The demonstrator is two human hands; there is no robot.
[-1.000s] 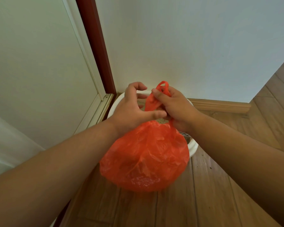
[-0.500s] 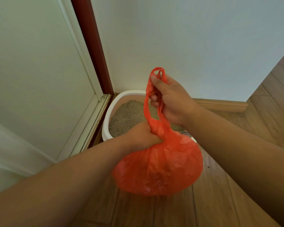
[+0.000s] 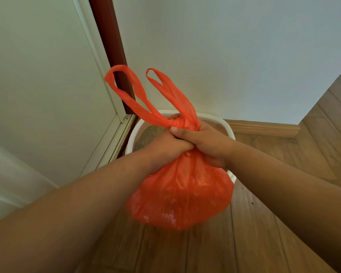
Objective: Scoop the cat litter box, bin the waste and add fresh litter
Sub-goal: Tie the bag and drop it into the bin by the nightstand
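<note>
A full orange plastic bag (image 3: 182, 192) hangs in front of me above the wooden floor. Its neck is knotted, and both handle loops (image 3: 138, 95) stick up and to the left. My left hand (image 3: 165, 146) grips the neck just below the knot. My right hand (image 3: 207, 143) grips the same neck from the right, its thumb lying across the left hand. Behind the bag stands a white litter box (image 3: 227, 128) in the corner, with grey litter (image 3: 148, 135) showing at its left side; the bag and hands hide most of it.
A white wall rises behind the litter box, with a wooden skirting board (image 3: 264, 128) along its foot. To the left are a white door panel (image 3: 43, 85) and a dark red frame strip (image 3: 108, 36). Wooden floor (image 3: 264, 233) spreads to the right and toward me.
My right hand let go of the handle loops and dropped to the bag's neck beside the left hand. The handles now stand free above a knot. The bag sits a little higher.
</note>
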